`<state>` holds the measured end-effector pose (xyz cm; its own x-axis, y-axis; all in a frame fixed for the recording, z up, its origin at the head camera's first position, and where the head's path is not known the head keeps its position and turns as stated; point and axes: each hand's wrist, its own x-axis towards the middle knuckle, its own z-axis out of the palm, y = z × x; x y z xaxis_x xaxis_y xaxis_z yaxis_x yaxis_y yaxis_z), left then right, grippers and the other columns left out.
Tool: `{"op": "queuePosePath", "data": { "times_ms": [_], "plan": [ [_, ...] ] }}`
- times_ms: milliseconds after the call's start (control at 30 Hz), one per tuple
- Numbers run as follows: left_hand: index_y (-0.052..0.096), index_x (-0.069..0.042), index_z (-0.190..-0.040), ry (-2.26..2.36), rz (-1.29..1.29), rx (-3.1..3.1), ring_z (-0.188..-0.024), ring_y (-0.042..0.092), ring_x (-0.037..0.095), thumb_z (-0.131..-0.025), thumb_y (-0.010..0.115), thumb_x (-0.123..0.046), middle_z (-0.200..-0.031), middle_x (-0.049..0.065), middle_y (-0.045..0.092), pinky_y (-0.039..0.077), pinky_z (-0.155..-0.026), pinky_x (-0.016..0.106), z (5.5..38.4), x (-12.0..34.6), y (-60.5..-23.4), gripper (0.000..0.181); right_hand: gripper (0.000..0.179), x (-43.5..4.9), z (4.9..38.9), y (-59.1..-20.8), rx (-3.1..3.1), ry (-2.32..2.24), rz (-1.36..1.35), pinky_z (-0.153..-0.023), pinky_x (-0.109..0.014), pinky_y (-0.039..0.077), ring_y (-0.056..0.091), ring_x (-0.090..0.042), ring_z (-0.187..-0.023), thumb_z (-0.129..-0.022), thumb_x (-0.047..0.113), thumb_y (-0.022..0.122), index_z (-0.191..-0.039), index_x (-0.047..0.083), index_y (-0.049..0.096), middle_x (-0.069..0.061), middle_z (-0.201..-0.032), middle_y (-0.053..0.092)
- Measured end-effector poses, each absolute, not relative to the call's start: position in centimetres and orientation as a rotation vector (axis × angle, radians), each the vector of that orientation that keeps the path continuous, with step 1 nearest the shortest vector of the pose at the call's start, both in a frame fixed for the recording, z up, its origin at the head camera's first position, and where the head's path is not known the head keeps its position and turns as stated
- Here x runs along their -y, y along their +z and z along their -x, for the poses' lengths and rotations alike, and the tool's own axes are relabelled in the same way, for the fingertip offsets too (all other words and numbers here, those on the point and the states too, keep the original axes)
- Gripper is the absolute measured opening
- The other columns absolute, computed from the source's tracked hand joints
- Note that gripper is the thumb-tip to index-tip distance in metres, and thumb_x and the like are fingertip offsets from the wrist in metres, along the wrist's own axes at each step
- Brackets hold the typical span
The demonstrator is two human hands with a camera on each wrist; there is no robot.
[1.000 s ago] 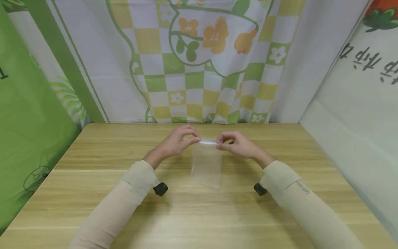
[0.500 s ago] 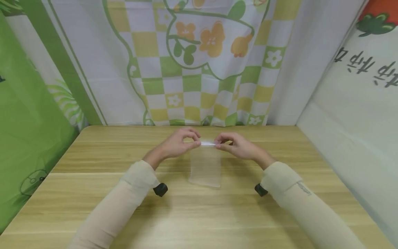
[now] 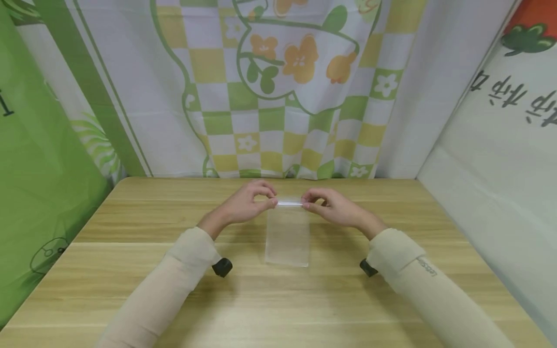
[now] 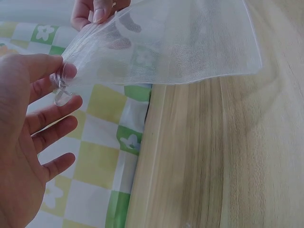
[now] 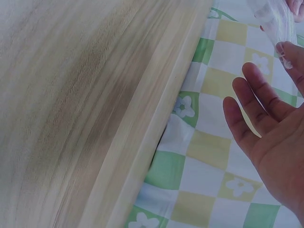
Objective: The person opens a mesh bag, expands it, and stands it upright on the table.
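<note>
A sheer white mesh drawstring bag [image 3: 287,239] hangs flat between the two hands, its gathered top edge stretched between them. My left hand [image 3: 245,200] pinches one end of that edge between thumb and index finger. A small clear loop sticks out there in the left wrist view, where the other fingers [image 4: 54,130] are spread loosely. The opposite end is pinched by my right hand [image 3: 337,208]. In the right wrist view only a corner of the bag [image 5: 273,19] shows, and the remaining fingers of the right hand [image 5: 280,137] extend away from it.
A wooden table [image 3: 278,309] lies beneath the hands. Its far edge meets a checked, flower-printed curtain [image 3: 300,135]. Green cloth [image 3: 48,169] hangs on the left and a white printed sheet [image 3: 500,159] on the right. Black wrist cameras [image 3: 222,267] stick out below the sleeves.
The bag's lower edge has swung from slanted to nearly level. Both hands keep their pinch, and they stand slightly farther apart than half a second ago. The head view has shifted a little.
</note>
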<state>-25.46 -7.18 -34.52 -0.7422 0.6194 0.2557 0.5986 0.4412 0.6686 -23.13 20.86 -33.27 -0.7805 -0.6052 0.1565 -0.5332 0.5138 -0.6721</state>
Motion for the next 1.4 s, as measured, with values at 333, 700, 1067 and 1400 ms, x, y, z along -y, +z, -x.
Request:
{"op": "queuePosePath", "data": {
  "times_ms": [333, 700, 1067, 1400],
  "plan": [
    [0.077, -0.011, -0.100, 1.085, -1.205, -2.681, -0.124, 0.051, 0.029, -0.100, 0.063, -0.028, -0.122, 0.007, 0.063, 0.042, -0.103, 0.052, 25.6, 7.7, -34.6, 0.021, 0.010, -21.3, 23.1, -33.3, -2.637, -1.103, 1.020, -0.085, -0.044, 0.051, 0.060, -0.022, -0.105, -0.102, 0.017, 0.061, -0.107, 0.012, 0.068, -0.003, -0.107, 0.067],
    [0.074, -0.010, -0.107, 1.429, -1.005, -2.527, -0.113, 0.059, 0.019, -0.098, 0.067, -0.023, -0.112, -0.001, 0.070, 0.040, -0.105, 0.050, 25.5, 7.1, -35.5, 0.017, 0.012, -21.1, 23.2, -33.2, -2.614, -1.203, 0.946, -0.084, -0.046, 0.052, 0.061, -0.026, -0.103, -0.100, 0.012, 0.064, -0.109, 0.004, 0.064, -0.008, -0.105, 0.066],
    [0.069, -0.012, -0.119, 1.733, -0.820, -2.433, -0.101, 0.064, 0.024, -0.095, 0.072, -0.016, -0.107, 0.005, 0.071, 0.051, -0.085, 0.042, 25.1, 6.9, -35.9, 0.025, 0.034, -21.0, 23.4, -34.0, -2.588, -1.419, 0.791, -0.083, -0.040, 0.054, 0.064, -0.027, -0.095, -0.095, 0.012, 0.072, -0.125, 0.004, 0.060, -0.013, -0.102, 0.067],
    [0.070, -0.011, -0.118, 1.797, -0.800, -2.432, -0.098, 0.065, 0.024, -0.094, 0.074, -0.018, -0.103, 0.005, 0.072, 0.052, -0.082, 0.039, 25.2, 7.1, -36.3, 0.026, 0.018, -21.1, 23.4, -35.4, -2.465, -1.473, 0.666, -0.086, -0.049, 0.054, 0.065, -0.041, -0.098, -0.097, 0.014, 0.069, -0.105, -0.002, 0.066, -0.018, -0.100, 0.070]
  ]
}}
